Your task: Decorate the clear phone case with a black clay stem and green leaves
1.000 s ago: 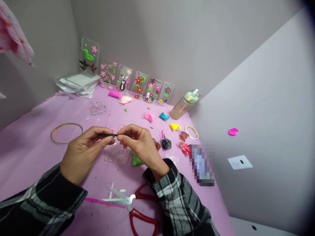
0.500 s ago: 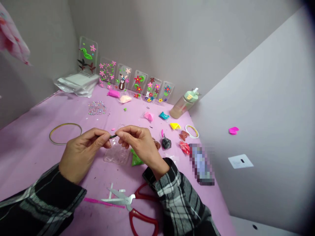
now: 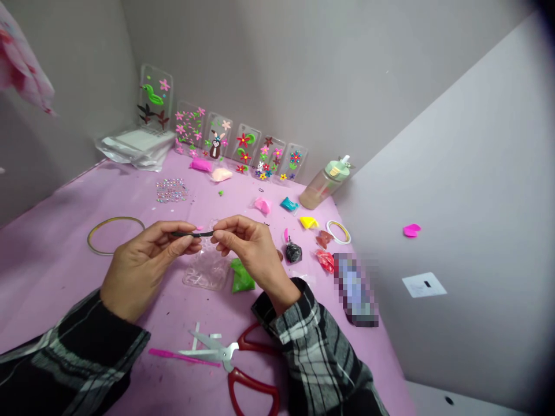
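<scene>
A thin dark strip of clay [image 3: 193, 234] is stretched level between my two hands above the pink table [image 3: 52, 254]. My left hand [image 3: 145, 263] pinches its left end between thumb and fingers. My right hand [image 3: 246, 248] pinches its right end. Under the hands lies a clear phone case [image 3: 203, 271] flat on the table, with a lump of green clay [image 3: 241, 278] beside it on the right.
Red-handled scissors [image 3: 236, 361] and a pink stick [image 3: 182, 356] lie near me. Decorated phone cases [image 3: 243, 144] lean on the back wall. Small clay packets, a tape ring [image 3: 115, 234], a bottle [image 3: 323, 185] and rhinestones [image 3: 172, 189] are scattered about.
My hands drew close together half a second ago, then parted again, so the dark strip now shows stretched between them. The green clay is more exposed.
</scene>
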A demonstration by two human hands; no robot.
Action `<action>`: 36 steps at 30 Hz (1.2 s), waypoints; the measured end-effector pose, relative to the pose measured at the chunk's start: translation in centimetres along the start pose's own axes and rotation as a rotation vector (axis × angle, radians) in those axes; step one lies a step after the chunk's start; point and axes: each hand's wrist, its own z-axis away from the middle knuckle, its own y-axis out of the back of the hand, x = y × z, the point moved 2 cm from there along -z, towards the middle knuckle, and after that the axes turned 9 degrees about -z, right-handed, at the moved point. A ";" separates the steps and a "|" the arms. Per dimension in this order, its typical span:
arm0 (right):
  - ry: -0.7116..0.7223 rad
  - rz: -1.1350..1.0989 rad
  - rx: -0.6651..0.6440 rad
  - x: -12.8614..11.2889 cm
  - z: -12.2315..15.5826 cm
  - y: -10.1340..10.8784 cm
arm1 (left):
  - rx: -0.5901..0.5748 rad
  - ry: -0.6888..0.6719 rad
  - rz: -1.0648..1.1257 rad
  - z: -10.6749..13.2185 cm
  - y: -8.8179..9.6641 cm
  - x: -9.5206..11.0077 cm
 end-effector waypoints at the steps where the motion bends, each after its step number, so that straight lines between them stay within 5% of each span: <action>1: 0.006 0.029 0.001 -0.1 0.0 0.1 | 0.001 -0.005 -0.010 0.0 0.1 0.0; 14: -0.008 0.232 -0.023 -0.6 -2.0 2.9 | -0.024 -0.158 -0.302 0.0 0.5 -1.4; 26: -0.076 0.392 -0.042 2.5 -4.9 5.0 | -0.180 -0.536 -0.507 0.1 -0.7 -2.7; 36: -0.068 0.496 -0.001 4.1 -5.1 4.9 | -0.177 -0.597 -0.599 0.3 -0.4 -3.2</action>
